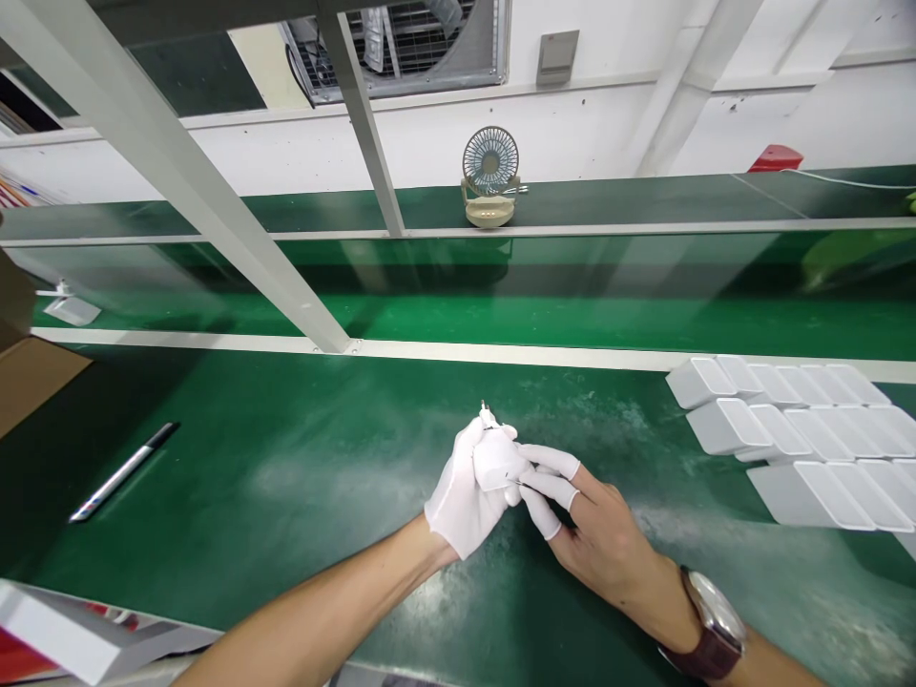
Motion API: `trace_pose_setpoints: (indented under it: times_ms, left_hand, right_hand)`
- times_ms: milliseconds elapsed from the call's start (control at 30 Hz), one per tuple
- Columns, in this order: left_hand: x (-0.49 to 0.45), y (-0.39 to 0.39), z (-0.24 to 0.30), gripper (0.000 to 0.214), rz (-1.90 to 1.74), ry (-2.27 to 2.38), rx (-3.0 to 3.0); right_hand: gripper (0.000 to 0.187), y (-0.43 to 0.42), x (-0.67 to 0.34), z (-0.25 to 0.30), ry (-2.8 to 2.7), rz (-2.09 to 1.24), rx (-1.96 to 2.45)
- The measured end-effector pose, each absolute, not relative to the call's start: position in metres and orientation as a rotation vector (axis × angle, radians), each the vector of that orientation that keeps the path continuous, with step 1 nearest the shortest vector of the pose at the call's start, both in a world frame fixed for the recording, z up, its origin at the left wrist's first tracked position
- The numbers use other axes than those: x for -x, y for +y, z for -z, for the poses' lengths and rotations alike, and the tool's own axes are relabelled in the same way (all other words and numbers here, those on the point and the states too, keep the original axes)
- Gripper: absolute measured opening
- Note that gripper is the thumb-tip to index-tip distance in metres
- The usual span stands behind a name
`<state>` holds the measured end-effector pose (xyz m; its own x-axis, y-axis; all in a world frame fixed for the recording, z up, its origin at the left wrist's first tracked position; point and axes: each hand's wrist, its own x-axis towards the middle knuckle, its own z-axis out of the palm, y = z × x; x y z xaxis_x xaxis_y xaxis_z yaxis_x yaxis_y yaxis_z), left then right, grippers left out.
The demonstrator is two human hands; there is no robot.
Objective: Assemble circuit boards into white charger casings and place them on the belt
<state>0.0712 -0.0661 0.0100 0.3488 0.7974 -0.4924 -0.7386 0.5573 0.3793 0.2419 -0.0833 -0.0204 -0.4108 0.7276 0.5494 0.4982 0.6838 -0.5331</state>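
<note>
A white power adapter (496, 460) with metal prongs at its far end is held over the green bench. My left hand (462, 491), in a white glove, is closed around it from the left and below. My right hand (583, 510) wears white finger cots on several fingers. Its fingertips are closed against the adapter's right edge, near a small dark spot. Whether they also pinch something tiny is too small to tell. A watch (712, 615) is on the right wrist.
Rows of white plastic cases (808, 429) stand at the right. A marker pen (123, 474) lies at the left, near a cardboard box (35, 382). A slanting metal post (236, 219) rises behind. On the back shelf stand a small fan (490, 176) and a red object (777, 158).
</note>
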Motion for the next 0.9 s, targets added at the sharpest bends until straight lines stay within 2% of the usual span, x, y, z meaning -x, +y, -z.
trace_pose_setpoints:
  times_ms: [900]
  left_hand:
    - [-0.075, -0.069, -0.010, 0.029, -1.091, 0.722, 0.029]
  right_hand:
    - [0.035, -0.087, -0.230, 0.025, -1.954, -0.622, 0.939]
